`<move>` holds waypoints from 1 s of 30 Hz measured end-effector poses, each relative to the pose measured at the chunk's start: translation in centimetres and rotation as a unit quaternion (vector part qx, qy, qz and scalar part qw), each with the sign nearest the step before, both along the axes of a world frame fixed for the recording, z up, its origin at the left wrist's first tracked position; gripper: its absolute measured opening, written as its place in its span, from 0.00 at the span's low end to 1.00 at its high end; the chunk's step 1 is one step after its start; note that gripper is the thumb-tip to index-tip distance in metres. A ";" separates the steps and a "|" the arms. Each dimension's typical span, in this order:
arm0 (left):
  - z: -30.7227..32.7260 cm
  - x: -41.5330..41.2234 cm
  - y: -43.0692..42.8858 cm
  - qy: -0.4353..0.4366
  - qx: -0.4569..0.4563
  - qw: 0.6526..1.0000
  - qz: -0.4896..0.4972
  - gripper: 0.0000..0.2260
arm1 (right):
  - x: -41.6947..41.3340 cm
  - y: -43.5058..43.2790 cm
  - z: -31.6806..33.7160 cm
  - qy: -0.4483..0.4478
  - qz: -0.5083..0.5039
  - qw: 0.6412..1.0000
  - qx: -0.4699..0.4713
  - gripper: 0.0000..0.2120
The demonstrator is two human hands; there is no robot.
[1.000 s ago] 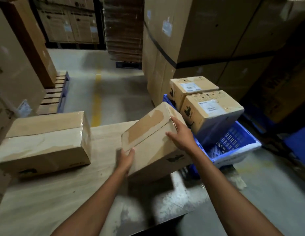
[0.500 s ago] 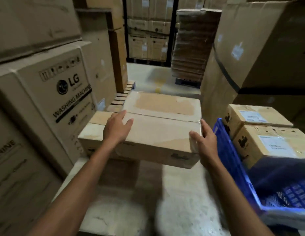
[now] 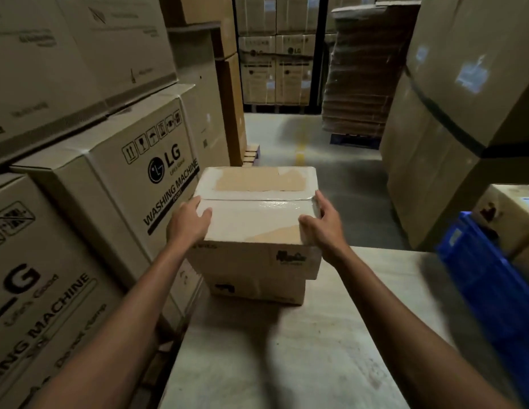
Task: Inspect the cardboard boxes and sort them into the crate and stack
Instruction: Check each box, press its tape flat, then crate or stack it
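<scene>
Left hand and right hand grasp taped carton atop lower carton, centre frame; blue crate, right edge, holds labelled cartons.

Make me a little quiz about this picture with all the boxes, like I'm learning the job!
1. True or false: the left hand and the right hand both hold the top box.
2. What colour is the crate at the right? A red, B blue, C green.
3. Fill in the missing word: the big carton on the left says "WASHING ____".

Key: 1 true; 2 B; 3 machine.
</scene>
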State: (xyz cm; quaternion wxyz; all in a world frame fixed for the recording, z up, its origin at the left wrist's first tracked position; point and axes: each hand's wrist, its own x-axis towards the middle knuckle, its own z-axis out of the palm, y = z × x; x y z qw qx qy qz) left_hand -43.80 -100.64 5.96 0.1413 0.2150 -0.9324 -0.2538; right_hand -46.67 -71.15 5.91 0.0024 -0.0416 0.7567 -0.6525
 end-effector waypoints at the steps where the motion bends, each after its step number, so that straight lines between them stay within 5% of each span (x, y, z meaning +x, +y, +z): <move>1: -0.2 -1.0 -0.9 -0.006 -0.004 1.000 -0.004 0.25 | -0.8 -1.0 -0.4 -0.005 -0.008 1.000 0.009 0.35; 9: -2.9 -5.2 -3.8 -0.005 -0.031 0.999 -0.040 0.23 | -4.6 -4.7 -3.0 -0.045 -0.072 0.993 0.082 0.29; 15: -3.6 -6.2 -3.5 -0.015 -0.052 0.998 -0.033 0.24 | -4.6 -5.8 -2.3 0.047 -0.065 0.942 0.326 0.19; 21: -3.3 -6.1 -3.4 -0.037 -0.056 0.997 -0.040 0.25 | -4.3 -5.3 -2.0 0.073 -0.032 0.915 0.395 0.16; 25: -2.7 -4.8 -0.1 -0.113 -0.159 0.971 -0.141 0.28 | -2.4 -4.8 -1.5 0.092 0.041 0.864 0.493 0.22; 30: -0.6 -1.4 10.7 0.013 -0.142 0.957 -0.254 0.28 | 3.7 0.8 0.2 0.119 -0.021 0.878 0.463 0.30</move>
